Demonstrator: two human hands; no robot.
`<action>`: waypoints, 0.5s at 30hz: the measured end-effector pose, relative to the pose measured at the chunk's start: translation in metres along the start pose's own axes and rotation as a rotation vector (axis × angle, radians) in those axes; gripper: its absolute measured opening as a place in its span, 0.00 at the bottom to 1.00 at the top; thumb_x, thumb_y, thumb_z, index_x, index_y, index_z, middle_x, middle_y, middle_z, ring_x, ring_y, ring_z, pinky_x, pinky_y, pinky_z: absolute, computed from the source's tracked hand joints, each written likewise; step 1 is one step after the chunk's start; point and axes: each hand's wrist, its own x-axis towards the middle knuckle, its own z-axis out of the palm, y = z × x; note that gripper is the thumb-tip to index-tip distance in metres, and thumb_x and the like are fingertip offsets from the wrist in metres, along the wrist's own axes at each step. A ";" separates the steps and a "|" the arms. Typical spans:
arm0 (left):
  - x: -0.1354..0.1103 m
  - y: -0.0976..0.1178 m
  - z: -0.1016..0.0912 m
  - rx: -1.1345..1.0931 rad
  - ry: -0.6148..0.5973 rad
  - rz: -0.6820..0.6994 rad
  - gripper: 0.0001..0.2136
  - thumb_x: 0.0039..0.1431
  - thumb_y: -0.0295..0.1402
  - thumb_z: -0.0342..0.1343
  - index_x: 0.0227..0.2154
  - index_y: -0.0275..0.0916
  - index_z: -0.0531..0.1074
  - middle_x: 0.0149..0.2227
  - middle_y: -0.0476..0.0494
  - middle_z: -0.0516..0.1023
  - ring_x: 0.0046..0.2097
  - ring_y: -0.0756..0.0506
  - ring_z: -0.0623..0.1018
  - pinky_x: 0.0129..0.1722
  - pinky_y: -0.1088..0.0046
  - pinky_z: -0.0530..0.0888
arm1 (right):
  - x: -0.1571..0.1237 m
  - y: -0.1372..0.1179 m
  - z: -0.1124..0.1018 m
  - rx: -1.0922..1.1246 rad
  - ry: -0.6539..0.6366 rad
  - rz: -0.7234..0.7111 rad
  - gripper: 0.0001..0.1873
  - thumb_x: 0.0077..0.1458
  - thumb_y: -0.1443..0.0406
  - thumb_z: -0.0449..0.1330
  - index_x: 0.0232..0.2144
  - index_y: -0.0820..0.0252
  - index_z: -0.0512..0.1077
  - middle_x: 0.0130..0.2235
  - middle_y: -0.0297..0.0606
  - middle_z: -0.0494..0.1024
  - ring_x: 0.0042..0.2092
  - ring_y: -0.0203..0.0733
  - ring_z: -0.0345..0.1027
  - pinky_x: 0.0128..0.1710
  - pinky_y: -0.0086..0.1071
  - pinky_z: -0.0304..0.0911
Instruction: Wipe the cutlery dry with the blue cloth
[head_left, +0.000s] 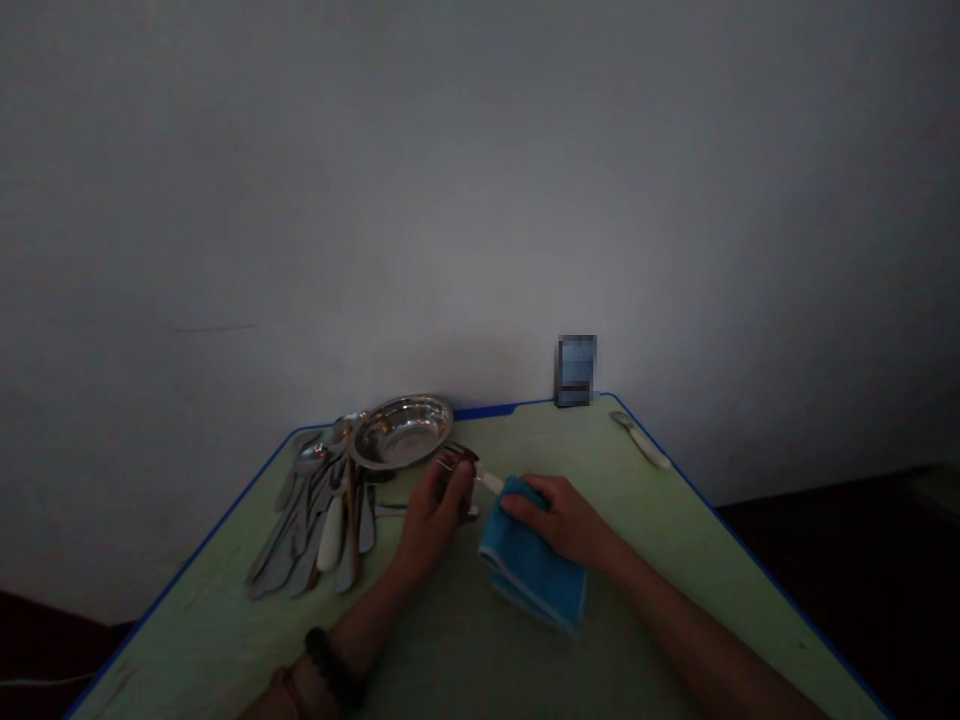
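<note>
My left hand (pixel 439 500) is closed around the head end of a fork, whose tines show dimly above the fingers. The fork's pale handle (pixel 489 480) runs right, into a folded blue cloth (pixel 532 565). With fingers wrapped over the cloth, my right hand (pixel 559 515) grips it around the handle's far end. Behind my left hand another metal utensil (pixel 390 510) lies on the table, partly hidden.
A pile of spoons and other cutlery (pixel 307 515) covers the table's left side, beside a shiny metal bowl (pixel 405 430). A white-handled knife (pixel 641 440) rests near the right edge. A blurred upright rectangular object (pixel 576 370) stands against the wall. The table (pixel 660 560) has blue edging.
</note>
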 end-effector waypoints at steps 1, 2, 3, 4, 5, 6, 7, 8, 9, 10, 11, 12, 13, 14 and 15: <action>0.001 -0.002 -0.003 0.000 0.006 -0.007 0.11 0.57 0.42 0.45 0.32 0.39 0.62 0.20 0.57 0.57 0.20 0.54 0.59 0.18 0.80 0.59 | 0.002 0.003 0.001 0.013 -0.010 0.006 0.21 0.52 0.50 0.50 0.23 0.63 0.64 0.21 0.28 0.59 0.25 0.31 0.54 0.24 0.25 0.49; 0.003 -0.004 -0.006 0.001 0.012 -0.015 0.11 0.57 0.42 0.47 0.31 0.39 0.63 0.20 0.56 0.58 0.20 0.54 0.59 0.19 0.80 0.59 | 0.004 0.005 0.002 0.030 -0.024 0.017 0.22 0.52 0.50 0.49 0.23 0.63 0.64 0.21 0.28 0.59 0.24 0.30 0.54 0.23 0.25 0.49; 0.004 -0.006 -0.007 0.001 0.018 -0.027 0.11 0.56 0.41 0.47 0.29 0.38 0.63 0.20 0.55 0.59 0.21 0.54 0.60 0.19 0.80 0.60 | 0.006 0.008 0.003 0.043 -0.043 0.024 0.22 0.52 0.49 0.49 0.22 0.62 0.63 0.21 0.28 0.58 0.24 0.30 0.53 0.23 0.25 0.49; 0.005 -0.007 -0.009 0.001 0.026 -0.041 0.11 0.56 0.41 0.48 0.28 0.38 0.63 0.21 0.55 0.60 0.21 0.53 0.61 0.19 0.80 0.60 | 0.007 0.010 0.004 0.049 -0.065 0.026 0.22 0.52 0.49 0.49 0.22 0.62 0.63 0.21 0.28 0.58 0.24 0.30 0.53 0.23 0.25 0.49; 0.006 -0.009 -0.009 0.001 0.035 -0.056 0.12 0.56 0.41 0.48 0.25 0.38 0.63 0.21 0.54 0.60 0.22 0.53 0.62 0.20 0.80 0.61 | 0.009 0.012 0.005 0.047 -0.090 0.020 0.21 0.52 0.50 0.49 0.22 0.62 0.63 0.21 0.28 0.59 0.24 0.30 0.53 0.22 0.25 0.49; 0.007 -0.011 -0.010 -0.001 0.044 -0.071 0.12 0.56 0.41 0.48 0.24 0.38 0.63 0.21 0.54 0.61 0.23 0.53 0.63 0.20 0.80 0.61 | 0.009 0.013 0.005 0.041 -0.115 0.012 0.21 0.52 0.50 0.49 0.22 0.62 0.62 0.21 0.28 0.59 0.24 0.30 0.53 0.22 0.25 0.49; 0.008 -0.013 -0.010 -0.005 0.052 -0.086 0.13 0.56 0.41 0.48 0.23 0.38 0.63 0.21 0.54 0.61 0.23 0.53 0.63 0.21 0.80 0.62 | 0.010 0.014 0.005 0.039 -0.138 0.010 0.21 0.52 0.50 0.49 0.22 0.62 0.62 0.21 0.28 0.60 0.24 0.30 0.54 0.22 0.25 0.48; 0.009 -0.014 -0.010 -0.011 0.058 -0.099 0.13 0.56 0.41 0.48 0.23 0.38 0.63 0.21 0.53 0.61 0.24 0.52 0.64 0.21 0.80 0.63 | 0.010 0.015 0.005 0.044 -0.160 0.017 0.21 0.52 0.50 0.49 0.23 0.62 0.63 0.22 0.28 0.60 0.24 0.30 0.54 0.22 0.24 0.48; 0.010 -0.015 -0.010 -0.018 0.065 -0.109 0.12 0.56 0.41 0.49 0.23 0.38 0.63 0.22 0.53 0.62 0.24 0.52 0.65 0.21 0.80 0.63 | 0.010 0.016 0.004 0.057 -0.176 0.031 0.21 0.52 0.50 0.49 0.23 0.62 0.63 0.22 0.29 0.60 0.24 0.30 0.54 0.21 0.24 0.48; 0.011 -0.016 -0.010 -0.025 0.069 -0.117 0.12 0.56 0.41 0.48 0.24 0.38 0.64 0.23 0.53 0.63 0.25 0.52 0.65 0.22 0.80 0.64 | 0.011 0.017 0.003 0.083 -0.185 0.055 0.21 0.52 0.49 0.50 0.23 0.62 0.63 0.22 0.29 0.61 0.24 0.30 0.55 0.21 0.24 0.49; 0.011 -0.016 -0.009 -0.036 0.077 -0.124 0.11 0.56 0.41 0.48 0.26 0.38 0.64 0.24 0.53 0.63 0.26 0.52 0.66 0.23 0.80 0.65 | 0.012 0.019 0.002 0.119 -0.186 0.085 0.21 0.51 0.49 0.50 0.24 0.62 0.63 0.22 0.29 0.61 0.24 0.30 0.55 0.21 0.24 0.49; 0.012 -0.015 -0.009 -0.051 0.088 -0.131 0.11 0.56 0.41 0.48 0.28 0.39 0.65 0.26 0.52 0.64 0.27 0.52 0.67 0.24 0.80 0.66 | 0.012 0.021 0.001 0.164 -0.181 0.118 0.21 0.51 0.49 0.51 0.25 0.62 0.64 0.23 0.29 0.62 0.24 0.31 0.56 0.21 0.24 0.50; 0.014 -0.015 -0.008 -0.073 0.103 -0.142 0.10 0.56 0.41 0.47 0.30 0.40 0.65 0.27 0.52 0.64 0.27 0.52 0.67 0.25 0.80 0.66 | 0.013 0.023 0.001 0.210 -0.167 0.149 0.21 0.50 0.49 0.51 0.27 0.61 0.64 0.23 0.30 0.62 0.24 0.31 0.56 0.21 0.24 0.51; 0.015 -0.014 -0.008 -0.103 0.126 -0.158 0.11 0.56 0.42 0.47 0.32 0.40 0.66 0.27 0.53 0.63 0.26 0.52 0.66 0.24 0.80 0.66 | 0.014 0.025 0.000 0.256 -0.147 0.176 0.21 0.50 0.49 0.51 0.28 0.61 0.64 0.23 0.30 0.63 0.24 0.31 0.56 0.21 0.25 0.52; 0.016 -0.014 -0.007 -0.137 0.151 -0.177 0.11 0.56 0.42 0.47 0.34 0.41 0.66 0.27 0.53 0.62 0.26 0.53 0.66 0.23 0.80 0.66 | 0.015 0.028 0.000 0.300 -0.121 0.196 0.21 0.50 0.49 0.51 0.28 0.61 0.64 0.23 0.30 0.63 0.23 0.31 0.57 0.21 0.25 0.53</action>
